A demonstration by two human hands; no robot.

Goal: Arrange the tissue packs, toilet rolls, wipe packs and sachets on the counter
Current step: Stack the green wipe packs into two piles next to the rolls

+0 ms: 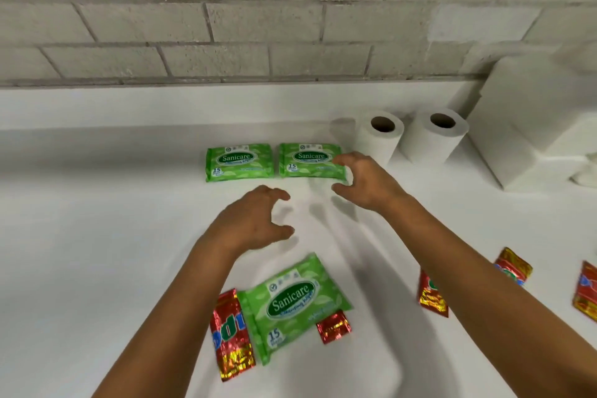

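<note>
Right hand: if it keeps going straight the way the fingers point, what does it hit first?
Probably the right-hand Sanicare wipe pack. The right hand is open, fingertips overlapping that pack's right edge in the head view. Whether they touch it cannot be told.

your single head view: looks forward and down, close over white counter [97, 236], brick wall [226, 16] straight ahead.

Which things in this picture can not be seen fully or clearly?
- Red foil sachet: cut off by the right edge of the head view.
- Another red foil sachet: partly behind the right forearm.
- Small print on the near green wipe pack: blurred.
- White tissue stack: overexposed, edges unclear.
</note>
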